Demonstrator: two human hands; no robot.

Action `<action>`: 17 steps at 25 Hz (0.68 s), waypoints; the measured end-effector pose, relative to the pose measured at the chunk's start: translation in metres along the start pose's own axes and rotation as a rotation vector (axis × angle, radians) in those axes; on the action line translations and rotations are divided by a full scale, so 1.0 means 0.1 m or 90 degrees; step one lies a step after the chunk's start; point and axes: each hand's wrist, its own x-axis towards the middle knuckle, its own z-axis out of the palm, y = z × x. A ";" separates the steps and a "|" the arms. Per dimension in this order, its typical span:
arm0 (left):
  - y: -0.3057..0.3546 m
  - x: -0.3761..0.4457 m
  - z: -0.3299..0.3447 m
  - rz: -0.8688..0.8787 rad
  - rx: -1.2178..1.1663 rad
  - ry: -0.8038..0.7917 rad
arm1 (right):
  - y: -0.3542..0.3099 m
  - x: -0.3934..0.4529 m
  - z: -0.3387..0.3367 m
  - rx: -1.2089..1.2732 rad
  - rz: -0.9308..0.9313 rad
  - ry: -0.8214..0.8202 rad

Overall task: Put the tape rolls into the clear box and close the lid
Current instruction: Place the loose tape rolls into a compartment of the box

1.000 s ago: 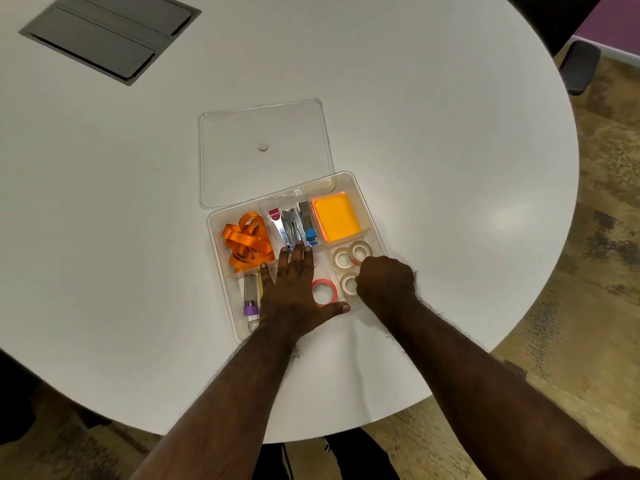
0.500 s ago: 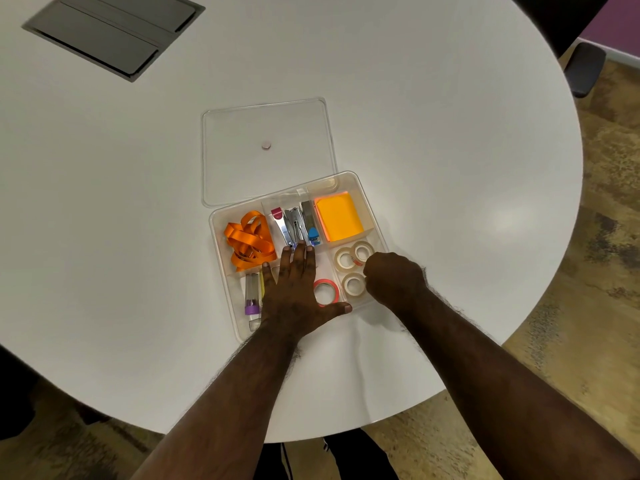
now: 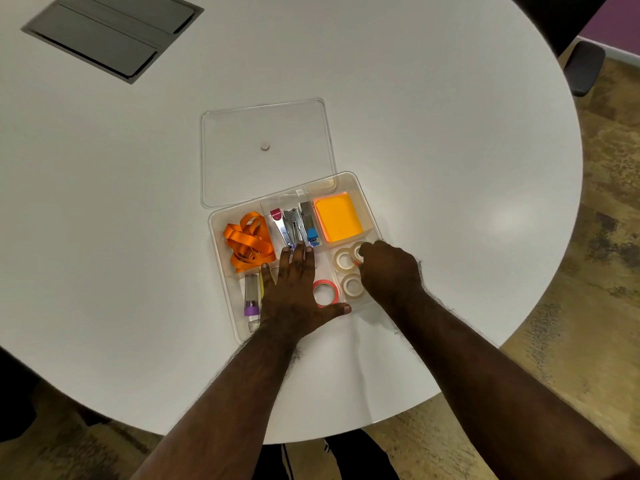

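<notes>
A clear compartmented box (image 3: 215, 233) sits open on the white table. Its right front compartment holds three pale tape rolls: one (image 3: 344, 259) at the back, one (image 3: 351, 285) at the front, and a third (image 3: 356, 247) half hidden under my right hand. A pink-edged tape roll (image 3: 325, 293) lies in the middle front compartment. My left hand (image 3: 294, 292) rests flat on that middle compartment, thumb spread past the pink roll. My right hand (image 3: 391, 268) is curled over the pale rolls, fingertips on the hidden one; its grip is not visible. The clear lid (image 3: 266, 161) lies flat behind the box.
The box also holds orange ribbon (image 3: 247, 242), staplers (image 3: 294, 226), an orange note pad (image 3: 337, 220) and a purple-capped tube (image 3: 251, 292). A grey hatch (image 3: 110, 32) is set in the table's far left. A dark chair (image 3: 585, 67) stands off the right edge.
My right hand drew back to the right of the box, then returned up over the pale rolls. My left hand stayed flat in place.
</notes>
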 end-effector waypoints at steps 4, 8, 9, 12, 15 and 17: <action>0.00 0.01 0.00 -0.004 0.003 0.000 | -0.02 0.03 0.03 -0.064 -0.012 -0.062; -0.01 0.01 0.02 -0.001 0.005 0.004 | 0.00 0.08 0.06 -0.054 -0.023 -0.049; -0.01 0.01 0.02 0.000 0.005 0.005 | 0.01 0.09 0.06 -0.052 -0.031 -0.045; -0.01 0.01 0.03 0.003 0.016 0.008 | 0.03 0.10 0.09 -0.050 -0.044 -0.018; -0.01 0.01 0.03 0.003 0.018 0.006 | 0.03 0.06 0.10 -0.055 -0.057 -0.007; -0.01 0.00 0.02 0.004 0.019 0.005 | 0.03 0.03 0.10 -0.058 -0.064 0.019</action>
